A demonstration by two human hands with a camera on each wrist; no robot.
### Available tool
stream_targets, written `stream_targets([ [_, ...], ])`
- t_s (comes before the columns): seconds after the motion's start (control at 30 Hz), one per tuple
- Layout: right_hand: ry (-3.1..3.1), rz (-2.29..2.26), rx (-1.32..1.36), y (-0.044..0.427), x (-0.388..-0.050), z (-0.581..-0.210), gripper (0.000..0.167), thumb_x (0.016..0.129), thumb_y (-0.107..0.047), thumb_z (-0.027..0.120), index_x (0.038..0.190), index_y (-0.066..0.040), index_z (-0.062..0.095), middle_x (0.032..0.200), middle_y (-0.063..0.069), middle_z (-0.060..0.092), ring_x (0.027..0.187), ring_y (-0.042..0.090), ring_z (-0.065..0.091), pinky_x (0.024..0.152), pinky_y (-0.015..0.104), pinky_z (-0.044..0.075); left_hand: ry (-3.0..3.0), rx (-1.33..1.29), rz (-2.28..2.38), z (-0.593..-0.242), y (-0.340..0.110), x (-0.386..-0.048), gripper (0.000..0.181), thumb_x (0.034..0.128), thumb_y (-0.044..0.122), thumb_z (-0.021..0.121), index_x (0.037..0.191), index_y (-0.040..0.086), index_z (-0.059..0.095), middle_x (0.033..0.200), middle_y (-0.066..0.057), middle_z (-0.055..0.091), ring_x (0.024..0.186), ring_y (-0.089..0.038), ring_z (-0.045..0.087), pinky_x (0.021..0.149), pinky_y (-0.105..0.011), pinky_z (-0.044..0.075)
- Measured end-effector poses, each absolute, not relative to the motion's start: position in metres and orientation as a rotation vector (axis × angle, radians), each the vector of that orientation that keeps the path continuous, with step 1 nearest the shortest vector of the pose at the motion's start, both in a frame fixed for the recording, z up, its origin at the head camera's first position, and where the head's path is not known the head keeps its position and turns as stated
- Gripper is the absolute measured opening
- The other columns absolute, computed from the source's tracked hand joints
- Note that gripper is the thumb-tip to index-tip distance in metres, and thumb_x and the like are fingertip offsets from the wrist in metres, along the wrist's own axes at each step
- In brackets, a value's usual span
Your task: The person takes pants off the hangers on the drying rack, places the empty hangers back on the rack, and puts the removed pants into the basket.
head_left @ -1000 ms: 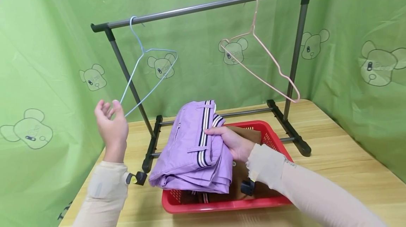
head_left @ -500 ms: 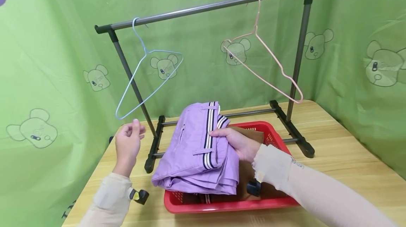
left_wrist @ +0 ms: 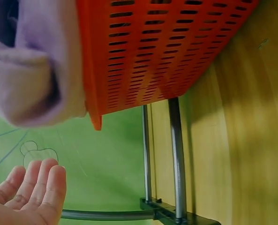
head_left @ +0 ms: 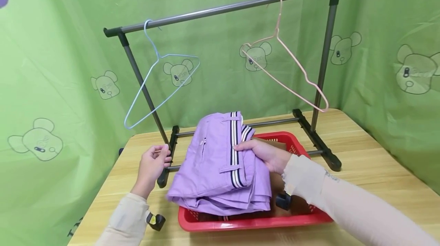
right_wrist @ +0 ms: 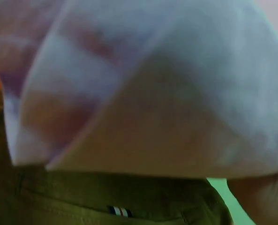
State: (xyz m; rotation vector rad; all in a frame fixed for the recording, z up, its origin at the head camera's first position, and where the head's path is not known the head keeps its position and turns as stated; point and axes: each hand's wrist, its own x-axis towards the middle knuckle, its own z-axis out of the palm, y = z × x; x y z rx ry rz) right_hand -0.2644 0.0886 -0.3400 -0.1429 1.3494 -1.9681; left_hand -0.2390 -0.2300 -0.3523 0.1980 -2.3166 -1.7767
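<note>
Folded purple pants (head_left: 209,158), with belt loops and a striped waistband, are held over a red basket (head_left: 254,223). My right hand (head_left: 266,156) grips them at the waistband, thumb on top; its fingers are hidden under the cloth. In the right wrist view the purple cloth (right_wrist: 143,93) fills most of the picture. My left hand (head_left: 152,164) is to the left of the pants, apart from them and holding nothing. Its fingers (left_wrist: 49,190) extend loosely in the left wrist view, below the purple cloth (left_wrist: 45,70).
Behind the basket stands a grey garment rack (head_left: 220,10). A blue hanger (head_left: 137,93) hangs at its left and a pink hanger (head_left: 302,72) at its right. Brown clothing (head_left: 275,181) lies in the basket. The wooden table (head_left: 371,177) meets green curtains (head_left: 213,78).
My left hand has come down and right, away from the blue hanger's lower corner toward the pants. My right hand has shifted slightly right with the pants.
</note>
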Motion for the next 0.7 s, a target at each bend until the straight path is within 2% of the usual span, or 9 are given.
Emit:
stream_targets([
  [0.13,1.399,-1.925,-0.140,0.095,-0.266,-0.341,0.028,0.092,-0.015,0.057,0.114,-0.001,0.047,0.095,0.015,0.070,0.088,0.029,0.070,0.084,0.042,0.055,-2.321,0.215,-1.790,-0.355,-0.230,-0.240,0.033,0.1008,0.022,0.054,0.119,-0.006,0.054,0.111,-0.024,0.064,0.079,-0.012,0.067,0.075,-0.030,0.057],
  [0.33,1.494,-1.855,-0.102,0.108,-0.270,-0.345,0.030,0.091,-0.016,0.059,0.112,0.001,0.048,0.095,0.016,0.070,0.089,0.030,0.070,0.083,0.042,0.055,-2.353,0.212,-1.792,-0.357,-0.227,-0.241,0.035,0.1004,0.022,0.055,0.121,-0.006,0.053,0.115,-0.028,0.062,0.082,-0.014,0.067,0.072,-0.025,0.056],
  [0.7,1.714,-1.766,-0.153,0.129,-0.273,-0.356,0.030,0.087,-0.012,0.064,0.112,-0.001,0.052,0.095,0.014,0.070,0.087,0.028,0.070,0.080,0.041,0.056,-2.397,0.226,-1.793,-0.361,-0.225,-0.243,0.035,0.1002,0.026,0.056,0.119,-0.004,0.053,0.115,-0.025,0.062,0.086,-0.018,0.067,0.077,-0.032,0.057],
])
